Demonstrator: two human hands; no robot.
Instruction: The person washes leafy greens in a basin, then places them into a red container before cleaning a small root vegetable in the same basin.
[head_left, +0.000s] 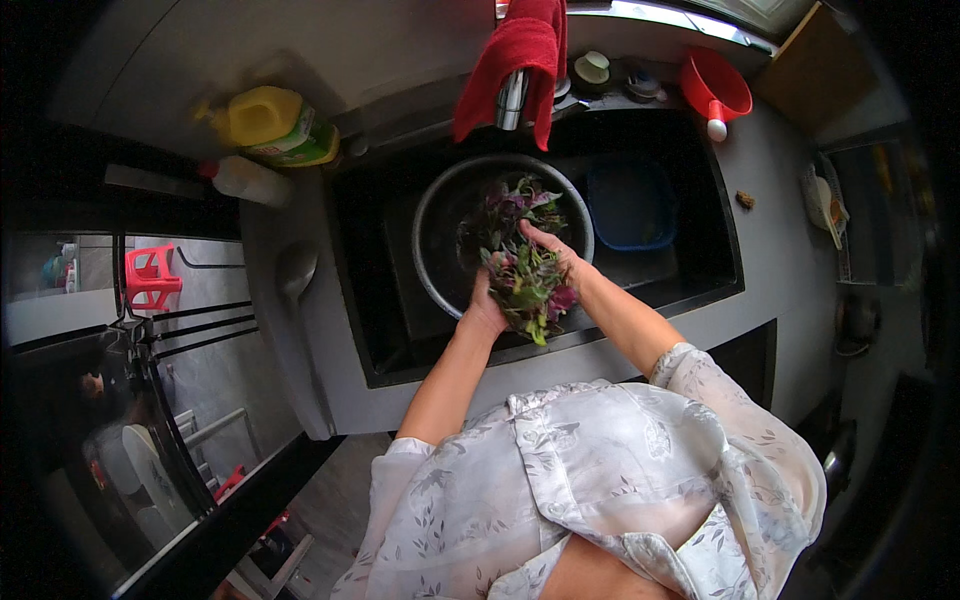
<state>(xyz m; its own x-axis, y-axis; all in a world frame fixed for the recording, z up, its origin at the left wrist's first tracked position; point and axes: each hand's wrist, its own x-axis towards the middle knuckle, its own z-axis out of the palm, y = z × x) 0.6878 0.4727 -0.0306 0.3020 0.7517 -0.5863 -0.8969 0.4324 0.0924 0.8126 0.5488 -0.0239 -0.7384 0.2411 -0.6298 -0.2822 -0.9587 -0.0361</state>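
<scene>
Between my two hands is a bunch of purple-green leafy vegetables (529, 289), held over the near side of a round metal basin (424, 247). My left hand (489, 301) grips the bunch from its left side, with the fingers partly hidden by leaves. From the right, my right hand (559, 253) closes on it, thumb pointing away from me. More purple leaves lie at the far part of the basin, beyond my hands. The basin stands in a dark sink (397, 330). A blue plastic basket (631, 206) sits in the sink, right of the basin.
A red towel (480, 82) drapes over the metal faucet (511, 101) above the basin. Yellow detergent jug (266, 120) and whitish bottle (251, 182) stand at the back left. A large metal ladle (298, 274) lies on the left counter. A red dipper (709, 82) rests at the back right.
</scene>
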